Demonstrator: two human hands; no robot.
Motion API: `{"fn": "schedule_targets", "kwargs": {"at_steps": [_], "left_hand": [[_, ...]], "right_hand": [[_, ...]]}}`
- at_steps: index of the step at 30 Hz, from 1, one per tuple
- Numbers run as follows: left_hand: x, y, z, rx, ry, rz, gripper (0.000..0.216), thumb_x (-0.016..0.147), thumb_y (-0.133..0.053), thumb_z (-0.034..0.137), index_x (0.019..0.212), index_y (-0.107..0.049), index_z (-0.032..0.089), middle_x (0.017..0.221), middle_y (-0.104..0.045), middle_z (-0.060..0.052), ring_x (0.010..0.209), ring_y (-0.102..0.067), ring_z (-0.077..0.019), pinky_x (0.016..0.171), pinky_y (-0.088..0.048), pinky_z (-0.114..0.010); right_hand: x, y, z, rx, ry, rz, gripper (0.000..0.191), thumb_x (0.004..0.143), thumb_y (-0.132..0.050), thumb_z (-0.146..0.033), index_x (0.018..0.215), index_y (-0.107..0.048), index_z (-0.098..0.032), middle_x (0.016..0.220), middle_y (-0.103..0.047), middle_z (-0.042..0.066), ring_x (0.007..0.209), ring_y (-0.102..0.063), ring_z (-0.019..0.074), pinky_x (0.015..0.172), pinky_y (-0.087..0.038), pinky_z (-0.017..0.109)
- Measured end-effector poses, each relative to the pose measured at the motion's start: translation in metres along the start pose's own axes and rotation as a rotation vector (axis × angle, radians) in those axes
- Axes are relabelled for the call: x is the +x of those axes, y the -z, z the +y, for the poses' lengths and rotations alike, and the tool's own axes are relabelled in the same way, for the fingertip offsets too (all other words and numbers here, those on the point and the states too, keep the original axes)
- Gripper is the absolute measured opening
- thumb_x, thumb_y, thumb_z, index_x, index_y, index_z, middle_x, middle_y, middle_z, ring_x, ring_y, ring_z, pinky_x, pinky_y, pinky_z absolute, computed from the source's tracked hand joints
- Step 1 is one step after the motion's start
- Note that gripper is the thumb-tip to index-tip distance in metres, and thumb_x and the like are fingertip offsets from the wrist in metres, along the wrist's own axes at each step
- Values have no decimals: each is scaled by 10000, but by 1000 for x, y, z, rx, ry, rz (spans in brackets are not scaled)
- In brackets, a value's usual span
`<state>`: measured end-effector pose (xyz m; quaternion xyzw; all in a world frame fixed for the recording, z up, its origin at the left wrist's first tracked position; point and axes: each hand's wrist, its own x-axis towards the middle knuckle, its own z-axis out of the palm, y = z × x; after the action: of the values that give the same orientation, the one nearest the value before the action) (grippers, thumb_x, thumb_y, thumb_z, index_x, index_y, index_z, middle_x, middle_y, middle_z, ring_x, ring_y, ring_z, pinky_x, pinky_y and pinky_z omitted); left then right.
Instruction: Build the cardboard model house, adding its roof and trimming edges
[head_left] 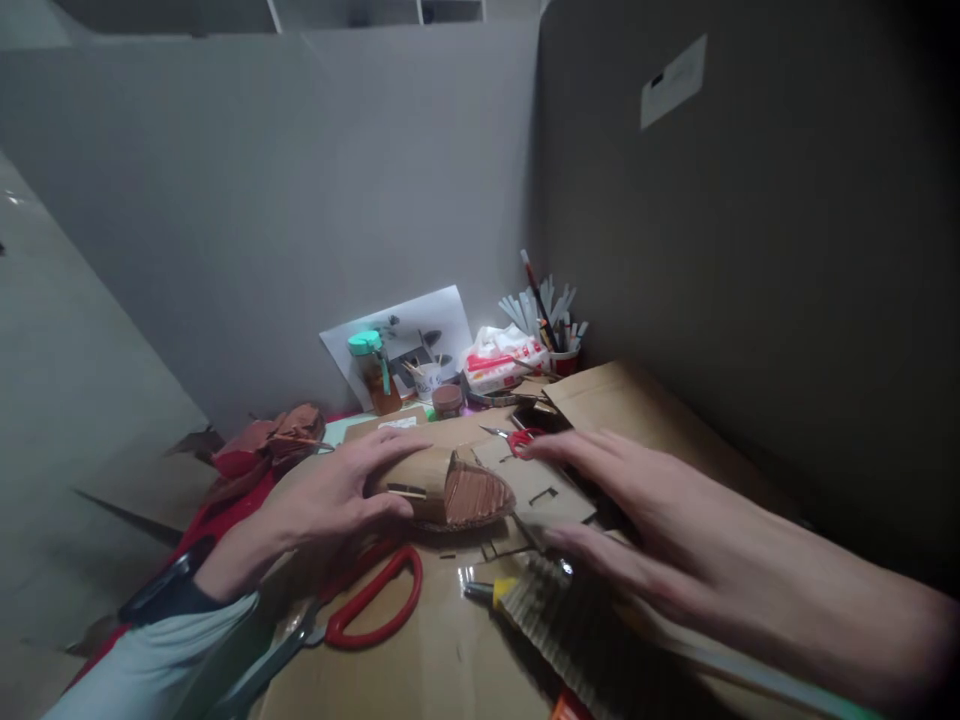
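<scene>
Fingers of left hand (330, 495) curl around cardboard model (442, 487); right hand (637, 520) lies flat, fingers spread, just right of model; red scissors (360, 605) below it.

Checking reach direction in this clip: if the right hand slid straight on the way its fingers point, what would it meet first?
Likely the small red-handled scissors, just past the right hand and its fingertips; depth is unclear.
</scene>
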<state>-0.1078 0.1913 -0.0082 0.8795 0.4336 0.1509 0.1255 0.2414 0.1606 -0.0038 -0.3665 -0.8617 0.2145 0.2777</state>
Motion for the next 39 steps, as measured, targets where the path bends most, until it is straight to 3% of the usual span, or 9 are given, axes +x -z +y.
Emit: {"fn": "schedule_targets", "kwargs": {"at_steps": [3, 7, 11, 16, 19, 22, 27, 32, 39], "left_hand": [[1, -2, 1, -12, -28, 20, 620, 932, -668, 539, 1486, -454, 360, 1530, -500, -73, 1403, -468, -302, 1151, -382, -511], [5, -3, 7, -1, -38, 59, 642, 916, -676, 564, 1444, -514, 235, 1489, -536, -135, 1370, -502, -334, 1133, -400, -582], [5, -5, 14, -13, -16, 90, 656, 895, -691, 581, 1417, -546, 211, 1481, -556, -148, 1359, -519, -341, 1139, -395, -608], [0, -6, 14, -77, 32, 149, 615, 880, -731, 502, 1396, -574, 206, 1502, -539, -141, 1400, -478, -348, 1171, -349, -631], [-8, -1, 11, -138, 109, 282, 540, 900, -710, 475, 1362, -602, 216, 1503, -535, -128, 1405, -467, -337, 1195, -305, -631], [-19, 9, 12, -231, 233, 490, 473, 926, -659, 526, 1261, -649, 192, 1372, -620, -120, 1292, -557, -306, 1147, -373, -594], [-45, 17, 21, -354, 435, 772, 414, 924, -650, 551, 1090, -703, 175, 1200, -690, -97, 1167, -612, -278, 1101, -408, -563], [-68, 21, 41, -483, 519, 845, 485, 850, -702, 617, 1059, -721, 180, 1178, -716, -104, 1155, -630, -294, 1129, -391, -585], [-117, 22, 112, -613, 700, 853, 594, 692, -768, 724, 1089, -722, 286, 1261, -722, -80, 1220, -634, -404, 1122, -428, -656]], "right_hand": [[51, -8, -18, -94, 74, -150, 672, 941, -650, -393, 1527, -450, -134, 1487, -546, 207, 1329, -529, 384, 1113, -431, 577], [95, -44, -15, -116, 137, -215, 917, 852, -775, -441, 1595, -342, -124, 1448, -547, 251, 1317, -519, 434, 1067, -436, 590], [104, -75, -4, -104, 183, -243, 1063, 792, -826, -450, 1635, -233, -187, 1511, -498, 210, 1339, -511, 408, 1094, -419, 598], [100, -85, -4, -103, 177, -209, 980, 823, -799, -401, 1622, -247, -269, 1547, -443, 167, 1335, -500, 403, 1083, -419, 635], [101, -85, -4, -96, 171, -212, 1008, 804, -810, -377, 1619, -229, -257, 1563, -412, 171, 1329, -501, 398, 1059, -458, 608], [102, -86, -2, -97, 149, -220, 1015, 799, -819, -400, 1611, -232, -240, 1545, -422, 179, 1309, -516, 396, 1037, -482, 598], [104, -89, 2, -74, 167, -215, 882, 888, -757, -428, 1600, -267, -251, 1483, -476, 159, 1250, -559, 360, 1014, -503, 575], [108, -79, -1, -44, 162, -209, 785, 898, -752, -406, 1556, -359, -242, 1469, -495, 147, 1238, -569, 351, 1018, -498, 580], [80, -15, -56, 69, 137, -250, 1169, 740, -819, -416, 1660, -149, -151, 1487, -540, 205, 1284, -577, 370, 1099, -459, 519]]}}
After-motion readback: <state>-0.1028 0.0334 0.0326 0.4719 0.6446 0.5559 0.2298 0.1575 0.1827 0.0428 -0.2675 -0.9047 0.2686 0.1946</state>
